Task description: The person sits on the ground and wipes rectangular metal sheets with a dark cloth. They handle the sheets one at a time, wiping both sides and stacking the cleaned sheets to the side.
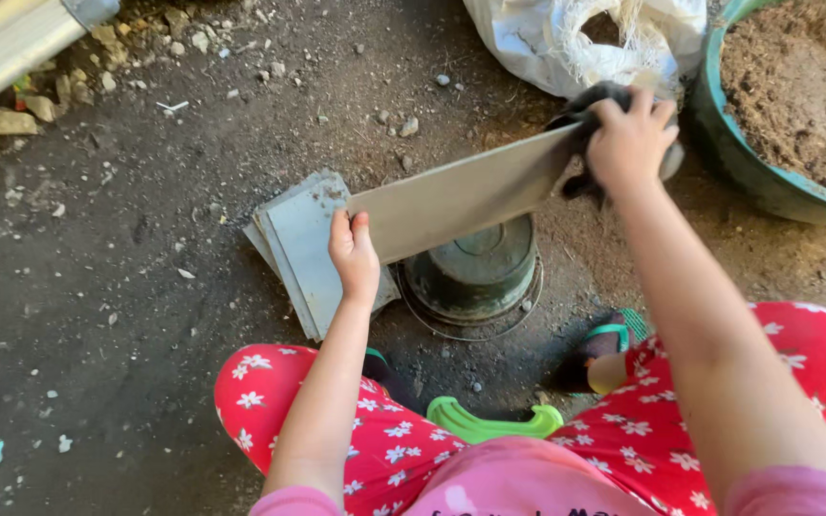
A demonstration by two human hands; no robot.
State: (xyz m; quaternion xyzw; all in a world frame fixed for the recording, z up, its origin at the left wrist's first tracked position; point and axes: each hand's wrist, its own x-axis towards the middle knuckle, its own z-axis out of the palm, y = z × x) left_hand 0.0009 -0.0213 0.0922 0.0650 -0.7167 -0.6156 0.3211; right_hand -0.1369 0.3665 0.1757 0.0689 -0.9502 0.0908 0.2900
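Note:
My left hand (pixel 354 254) grips the near end of a long grey flat tile (pixel 461 196), held up at a slant above the ground. At the tile's far end, my right hand (pixel 629 141) presses a dark cloth (pixel 577 107) against it. Beneath the tile stands an upturned dark green pot (pixel 478 269) on the dirt. A stack of similar grey tiles (pixel 303 239) lies flat on the ground just left of my left hand.
A green basin (pixel 738 162) full of brown soil stands at the top right. A white woven sack (pixel 547 43) sits open beside it. Stones and rubble line the top left by a metal sheet (pixel 2 43). My red flowered trousers and a green stool edge (pixel 489 422) fill the bottom.

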